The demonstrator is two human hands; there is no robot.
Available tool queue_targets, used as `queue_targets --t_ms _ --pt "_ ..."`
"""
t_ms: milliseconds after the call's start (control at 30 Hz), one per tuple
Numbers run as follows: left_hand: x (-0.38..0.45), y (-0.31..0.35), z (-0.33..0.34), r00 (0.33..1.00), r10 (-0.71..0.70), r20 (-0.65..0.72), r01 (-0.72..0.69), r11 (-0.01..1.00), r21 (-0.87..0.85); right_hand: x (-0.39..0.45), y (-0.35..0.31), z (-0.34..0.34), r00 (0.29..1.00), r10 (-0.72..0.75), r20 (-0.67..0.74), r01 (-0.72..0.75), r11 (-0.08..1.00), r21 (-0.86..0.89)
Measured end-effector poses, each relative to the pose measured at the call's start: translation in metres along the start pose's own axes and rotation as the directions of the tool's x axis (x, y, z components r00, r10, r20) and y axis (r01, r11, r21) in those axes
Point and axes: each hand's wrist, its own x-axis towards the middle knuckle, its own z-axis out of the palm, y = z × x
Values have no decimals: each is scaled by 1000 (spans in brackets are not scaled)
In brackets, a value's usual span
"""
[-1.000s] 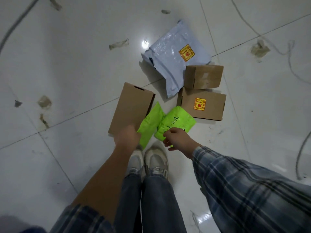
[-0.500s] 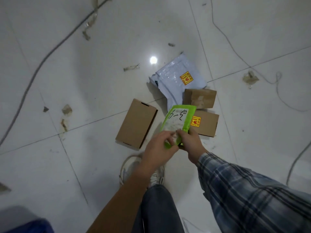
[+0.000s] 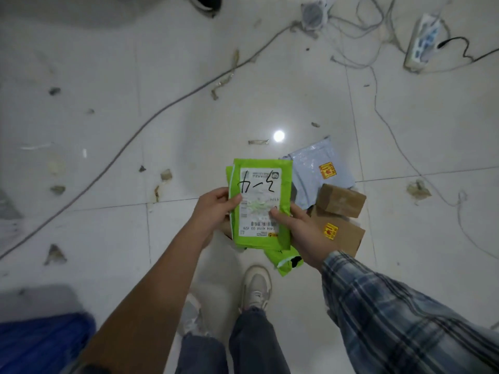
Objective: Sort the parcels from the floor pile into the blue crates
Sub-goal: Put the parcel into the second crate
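Observation:
I hold a green parcel (image 3: pixel 260 203) up in front of me, its white label with black handwriting facing me. My left hand (image 3: pixel 213 211) grips its left edge and my right hand (image 3: pixel 299 233) grips its right edge. A second green parcel (image 3: pixel 283 261) sticks out beneath it, under my right hand. On the floor behind lie a grey mailer (image 3: pixel 318 174), a small brown box (image 3: pixel 340 201) and a bigger brown box with a yellow sticker (image 3: pixel 343 236). A blue crate (image 3: pixel 40 344) shows blurred at the bottom left.
Cables (image 3: pixel 151 120) run across the white tiled floor, and a power strip (image 3: pixel 424 41) lies at the top right. Scraps of tape and dirt dot the tiles. My shoe (image 3: pixel 256 287) stands below the parcels.
Both green parcels came up off the floor. The top one has turned label side up, now held by both hands. The view has risen and the blue crate has come into sight.

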Motion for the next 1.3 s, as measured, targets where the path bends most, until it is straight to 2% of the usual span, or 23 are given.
queue_targets --t_ms 67,100,200,300,333,400,433,500,567,633,733,833,967,1000,1133,1167,1233,1300 --pt "-8 0 -22 998 2 -65 -13 986 -169 -2 4 17 998 7 57 1 990 -141" --pt "-12 -1 -33 998 5 -57 -18 972 -235 -3 7 25 997 18 74 -1 976 -217" --pt "-27 -11 -66 1000 26 10 -22 957 -288 -5 22 45 999 12 42 0 965 -264" --pt "-41 -20 -105 997 52 -54 -70 902 -425 -7 31 67 998 20 56 3 927 -375" --pt "-48 -23 -117 997 54 -62 -75 905 -418 -9 34 75 996 38 85 5 892 -452" --pt "-66 -35 -143 998 38 -51 -50 959 -279 -13 42 96 985 99 138 -3 824 -566" --pt "-76 -43 -157 997 33 -66 -49 967 -251 -15 48 109 985 103 141 -4 820 -572" --pt "-95 -59 -186 988 42 -150 -92 936 -339 -18 61 137 994 63 93 -16 899 -437" --pt "-116 -76 -214 969 13 -247 -156 807 -570 -26 75 170 992 85 98 -50 948 -313" --pt "-138 -95 -238 959 -20 -281 -198 664 -721 -37 91 211 959 175 221 -95 938 -332" --pt "-174 -128 -266 972 17 -236 -186 674 -715 -52 116 285 917 209 341 -111 952 -284" --pt "-205 -161 -306 964 23 -265 -210 676 -706 -68 139 358 931 152 332 -45 950 -308" --pt "-249 -203 -378 904 -24 -427 -331 595 -733 -91 167 428 912 157 378 81 835 -544" --pt "-261 -213 -394 887 -28 -462 -353 604 -714 -97 173 442 900 181 396 108 789 -606" --pt "-304 -254 -445 892 6 -452 -254 834 -490 -113 209 495 791 377 482 219 562 -797" --pt "-312 -265 -452 882 -3 -470 -236 863 -447 -117 222 504 775 407 484 236 524 -818" --pt "-322 -293 -456 830 -63 -555 -250 847 -470 -122 252 519 779 420 465 229 499 -836" --pt "-333 -321 -456 766 -183 -616 -286 761 -582 -125 283 530 811 403 424 197 494 -847"
